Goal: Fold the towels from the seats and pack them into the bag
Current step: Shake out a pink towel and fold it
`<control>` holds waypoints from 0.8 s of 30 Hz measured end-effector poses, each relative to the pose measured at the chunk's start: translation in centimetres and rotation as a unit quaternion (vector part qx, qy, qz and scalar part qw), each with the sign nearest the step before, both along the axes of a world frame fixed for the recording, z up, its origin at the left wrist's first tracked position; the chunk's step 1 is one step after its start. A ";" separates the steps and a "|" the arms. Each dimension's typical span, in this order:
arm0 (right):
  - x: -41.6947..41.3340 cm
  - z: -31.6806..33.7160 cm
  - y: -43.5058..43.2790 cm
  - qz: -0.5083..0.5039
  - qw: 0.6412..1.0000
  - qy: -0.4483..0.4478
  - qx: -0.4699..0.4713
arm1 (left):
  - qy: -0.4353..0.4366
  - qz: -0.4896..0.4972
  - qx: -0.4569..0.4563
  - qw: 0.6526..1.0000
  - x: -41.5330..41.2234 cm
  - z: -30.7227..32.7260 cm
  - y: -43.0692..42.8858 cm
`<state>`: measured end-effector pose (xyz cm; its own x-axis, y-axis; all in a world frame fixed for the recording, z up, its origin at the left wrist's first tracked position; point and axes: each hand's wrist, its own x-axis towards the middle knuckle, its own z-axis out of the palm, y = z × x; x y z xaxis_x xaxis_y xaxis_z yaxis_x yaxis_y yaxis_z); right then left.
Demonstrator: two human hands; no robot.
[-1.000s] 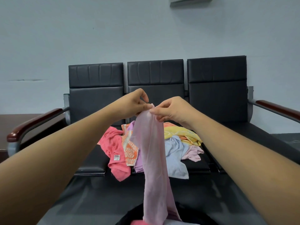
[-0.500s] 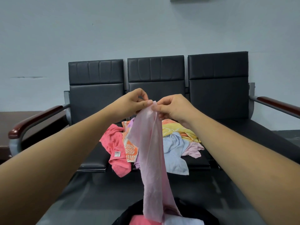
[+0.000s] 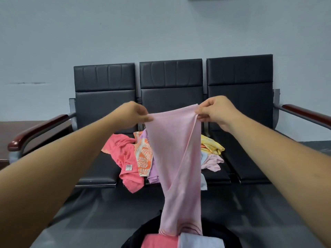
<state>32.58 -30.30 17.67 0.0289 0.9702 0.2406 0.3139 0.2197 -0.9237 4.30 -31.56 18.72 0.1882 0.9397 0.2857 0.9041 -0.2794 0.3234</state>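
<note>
The person holds the pale pink towel (image 3: pixel 175 149) up by its top edge, seemingly so it hangs straight and spreads flat for folding, its lower end reaching the black bag (image 3: pixel 138 237), where a coral towel (image 3: pixel 159 241) and a pale blue one (image 3: pixel 200 241) already lie folded. The left hand (image 3: pixel 131 114) and right hand (image 3: pixel 215 111) each pinch a top corner between thumb and curled fingers, well apart. More unfolded towels (image 3: pixel 129 158) wait heaped on the middle seat (image 3: pixel 220 176).

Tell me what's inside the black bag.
A folded coral towel and a folded pale blue towel lie in the black bag. The hanging pink towel covers what lies behind them.
</note>
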 end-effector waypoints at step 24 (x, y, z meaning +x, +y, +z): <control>0.2 0.7 -0.6 0.091 0.974 0.200 -0.054 | -0.281 -0.004 0.094 0.955 2.5 1.5 -0.7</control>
